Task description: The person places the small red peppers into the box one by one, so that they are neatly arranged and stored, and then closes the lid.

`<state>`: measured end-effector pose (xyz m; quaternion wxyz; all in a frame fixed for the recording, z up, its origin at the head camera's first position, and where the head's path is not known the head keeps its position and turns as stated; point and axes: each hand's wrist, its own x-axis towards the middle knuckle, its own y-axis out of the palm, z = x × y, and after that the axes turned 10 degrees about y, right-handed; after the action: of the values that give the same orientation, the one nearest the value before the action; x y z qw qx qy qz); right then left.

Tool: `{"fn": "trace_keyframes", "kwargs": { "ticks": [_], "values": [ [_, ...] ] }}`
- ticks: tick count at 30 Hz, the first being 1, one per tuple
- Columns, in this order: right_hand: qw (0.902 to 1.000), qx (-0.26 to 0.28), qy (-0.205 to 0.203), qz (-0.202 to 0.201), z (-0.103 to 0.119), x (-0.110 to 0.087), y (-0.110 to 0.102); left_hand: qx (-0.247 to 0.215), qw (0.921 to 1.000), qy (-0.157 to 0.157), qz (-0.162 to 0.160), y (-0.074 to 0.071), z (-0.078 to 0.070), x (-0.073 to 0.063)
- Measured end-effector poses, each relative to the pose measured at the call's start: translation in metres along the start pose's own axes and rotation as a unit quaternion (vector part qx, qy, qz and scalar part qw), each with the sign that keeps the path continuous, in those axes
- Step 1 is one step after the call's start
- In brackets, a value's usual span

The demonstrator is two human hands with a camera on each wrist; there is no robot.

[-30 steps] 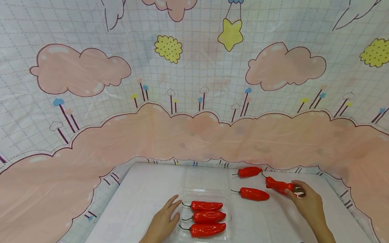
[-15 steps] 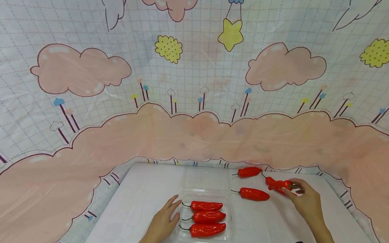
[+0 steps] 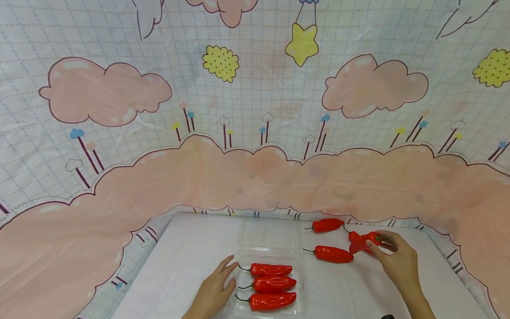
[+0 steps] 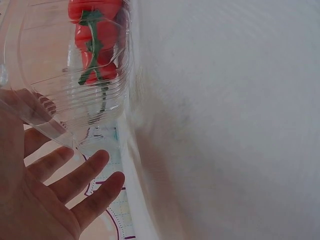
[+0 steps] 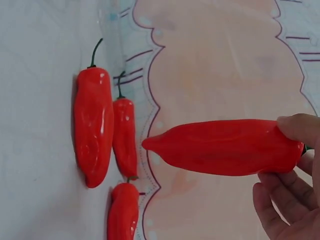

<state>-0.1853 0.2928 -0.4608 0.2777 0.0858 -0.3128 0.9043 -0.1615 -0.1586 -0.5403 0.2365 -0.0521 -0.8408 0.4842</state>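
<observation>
My right hand [image 3: 398,257] pinches a red pepper [image 5: 225,147] by its stem end, between thumb and fingers. In the head view this pepper overlaps another red pepper [image 3: 353,235] behind it. At the left side of a clear plastic box [image 3: 304,288], my left hand [image 3: 215,285] rests with its fingers spread. Inside that box lie three red peppers [image 3: 272,284] in a row, green stems to the left. In the left wrist view my left hand's fingers [image 4: 82,180] are extended beside the box wall [image 4: 30,65].
Two more red peppers lie loose on the white table [image 3: 191,239]: one [image 3: 334,254] right of the box, another [image 3: 327,225] near the back edge. The box's clear lid [image 3: 271,237] is folded back behind it. A patterned cloth [image 3: 255,177] rises behind the table.
My right hand has moved slightly left and lifted the pepper it grips, turning it toward the camera. My left hand and the box have stayed in place.
</observation>
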Motion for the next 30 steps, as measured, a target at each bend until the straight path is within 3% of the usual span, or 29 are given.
{"fn": "trace_keyframes", "kwargs": {
  "ticks": [12,22,30],
  "values": [
    [0.9986,0.015,-0.044,-0.027,0.007,-0.004,0.007,-0.001,1.0,-0.001,0.001,0.0,-0.001,0.0],
    [0.9997,-0.009,-0.024,-0.003,0.012,-0.01,0.012,0.003,1.0,0.006,0.001,0.0,0.0,0.001],
    [0.9983,0.014,-0.057,0.009,0.019,-0.015,0.025,0.012,0.9999,0.008,-0.002,0.001,0.001,0.0]
  ]
}}
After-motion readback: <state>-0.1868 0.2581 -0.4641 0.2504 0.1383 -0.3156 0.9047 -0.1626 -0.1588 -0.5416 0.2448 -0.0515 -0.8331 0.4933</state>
